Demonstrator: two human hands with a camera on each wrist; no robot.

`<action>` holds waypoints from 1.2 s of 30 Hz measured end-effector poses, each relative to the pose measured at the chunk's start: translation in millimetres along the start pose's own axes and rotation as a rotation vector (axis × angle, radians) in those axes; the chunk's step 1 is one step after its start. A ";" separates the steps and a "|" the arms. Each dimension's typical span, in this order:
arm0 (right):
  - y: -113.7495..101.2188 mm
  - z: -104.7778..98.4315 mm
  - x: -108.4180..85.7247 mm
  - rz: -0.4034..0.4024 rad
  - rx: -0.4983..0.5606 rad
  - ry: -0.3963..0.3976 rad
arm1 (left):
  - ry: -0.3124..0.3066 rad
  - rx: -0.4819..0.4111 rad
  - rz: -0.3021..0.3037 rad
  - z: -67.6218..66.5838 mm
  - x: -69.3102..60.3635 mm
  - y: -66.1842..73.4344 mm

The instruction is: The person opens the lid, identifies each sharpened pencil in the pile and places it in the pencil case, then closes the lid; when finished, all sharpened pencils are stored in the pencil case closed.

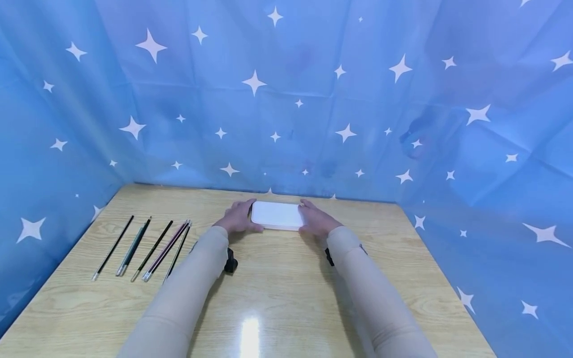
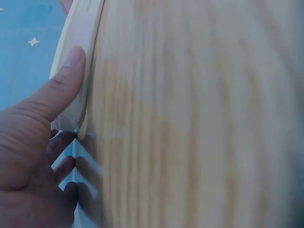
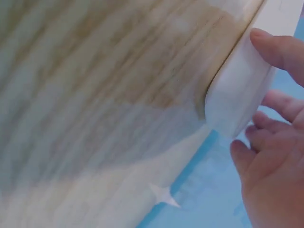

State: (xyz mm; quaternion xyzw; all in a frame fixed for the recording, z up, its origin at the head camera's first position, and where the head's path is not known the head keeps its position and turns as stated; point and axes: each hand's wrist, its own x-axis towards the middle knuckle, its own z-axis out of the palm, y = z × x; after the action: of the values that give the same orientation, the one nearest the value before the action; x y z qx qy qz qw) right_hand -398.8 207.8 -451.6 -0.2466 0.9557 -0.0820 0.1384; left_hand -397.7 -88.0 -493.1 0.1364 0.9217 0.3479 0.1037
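You have one white box [image 1: 277,215] between your two hands, lying long side across you, its base on the table [image 1: 286,298] as both wrist views show it. Your left hand [image 1: 239,217] grips the box's left end: its thumb lies along the side of the box that faces you, and its other fingers [image 2: 64,168] reach round the end, spaced apart from one another. Your right hand [image 1: 317,219] clasps the box's right end, its thumb on that same near side and its remaining fingers round the end and partly hidden by the box. So the box sits within the grasp of both hands, thumb set against fingers at each end.

Left of the box, beyond your left hand and reaching nearer to you, lie seven pencils [image 1: 152,250] as far as you can count them, since some lie close together; they slant the same way. Nearer to you than the box are your two pale sleeves [image 1: 185,293], one on each arm, with a black piece [image 1: 230,262] at each wrist. Beyond the box and the table's far edge hangs blue cloth [image 1: 304,59] with many white stars [image 1: 151,45], and it runs down both sides too.
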 end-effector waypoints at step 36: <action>-2.7 -23.4 11.5 0.039 0.025 -0.104 | 0.054 0.006 0.003 5.6 12.7 -6.6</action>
State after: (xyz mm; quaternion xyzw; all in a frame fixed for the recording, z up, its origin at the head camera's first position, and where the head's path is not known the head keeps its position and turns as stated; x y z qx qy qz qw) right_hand -414.3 201.8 -431.4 -0.2301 0.9507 -0.0783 0.1924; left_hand -409.3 -85.1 -502.8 0.1286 0.9251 0.3488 0.0779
